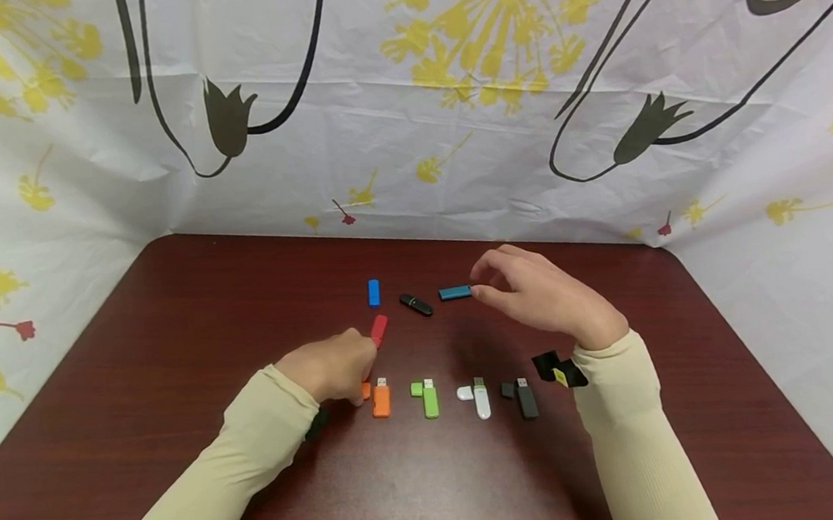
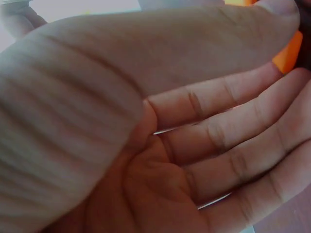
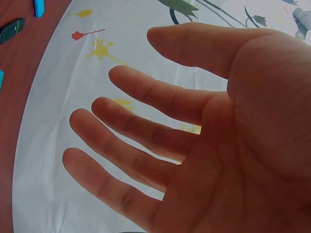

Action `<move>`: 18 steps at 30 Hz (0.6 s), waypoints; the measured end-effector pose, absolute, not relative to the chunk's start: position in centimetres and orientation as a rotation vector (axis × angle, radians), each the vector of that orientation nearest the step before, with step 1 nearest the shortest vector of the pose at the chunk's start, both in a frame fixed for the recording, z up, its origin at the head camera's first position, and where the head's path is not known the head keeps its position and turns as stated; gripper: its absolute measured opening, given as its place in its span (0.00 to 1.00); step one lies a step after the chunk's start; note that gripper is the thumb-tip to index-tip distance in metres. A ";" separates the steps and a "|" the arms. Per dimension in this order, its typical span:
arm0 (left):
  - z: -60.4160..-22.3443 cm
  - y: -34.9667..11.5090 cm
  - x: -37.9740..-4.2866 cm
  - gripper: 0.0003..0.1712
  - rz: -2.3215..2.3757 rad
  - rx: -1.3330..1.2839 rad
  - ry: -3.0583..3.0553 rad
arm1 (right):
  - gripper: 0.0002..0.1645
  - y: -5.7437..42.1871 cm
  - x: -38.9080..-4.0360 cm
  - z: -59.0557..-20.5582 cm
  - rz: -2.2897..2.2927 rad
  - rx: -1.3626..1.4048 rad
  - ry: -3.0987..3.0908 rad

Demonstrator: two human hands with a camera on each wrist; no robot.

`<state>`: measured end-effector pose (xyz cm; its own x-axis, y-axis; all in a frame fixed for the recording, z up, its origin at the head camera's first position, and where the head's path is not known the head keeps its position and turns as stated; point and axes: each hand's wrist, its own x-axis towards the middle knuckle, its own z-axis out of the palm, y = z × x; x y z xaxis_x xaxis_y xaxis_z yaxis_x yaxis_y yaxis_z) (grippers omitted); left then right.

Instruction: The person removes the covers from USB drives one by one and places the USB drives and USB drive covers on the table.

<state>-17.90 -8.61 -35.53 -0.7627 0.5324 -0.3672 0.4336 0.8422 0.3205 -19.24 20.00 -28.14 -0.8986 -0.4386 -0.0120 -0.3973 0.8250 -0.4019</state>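
Observation:
My left hand [image 1: 340,366] is low over the table and pinches a small orange cap [image 1: 365,390] at its fingertips. In the left wrist view, the thumb hides much of the orange piece [image 2: 290,53]. Just right of the cap lies an orange USB flash drive [image 1: 380,399], its metal plug bare. Beyond the left hand is a red flash drive [image 1: 380,329], partly covered by it. My right hand [image 1: 540,294] hovers near a teal flash drive [image 1: 454,292]; in the right wrist view its palm and spread fingers [image 3: 131,121] hold nothing.
In the near row lie uncapped green [image 1: 430,401], white [image 1: 481,400] and black flash drives [image 1: 526,400], each with its cap at its left. Farther back are a blue drive [image 1: 373,292] and a black closed one [image 1: 417,304]. A patterned sheet [image 1: 374,130] hangs behind the table.

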 end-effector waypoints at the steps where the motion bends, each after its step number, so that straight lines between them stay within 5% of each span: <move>1: -35.4 -8.7 -17.9 0.18 0.304 0.719 2.566 | 0.16 20.1 -19.3 -28.2 -0.603 -0.660 2.900; 18: -32.3 -10.2 -19.0 0.14 0.497 0.749 2.790 | 0.26 21.4 -21.2 -28.8 -0.712 -0.526 2.894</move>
<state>-19.02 -10.25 -32.31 -0.8489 0.5163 -0.1131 0.4456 0.8142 0.3723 -21.19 21.39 -28.83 -0.9332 -0.3582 -0.0287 -0.3040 0.8294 -0.4688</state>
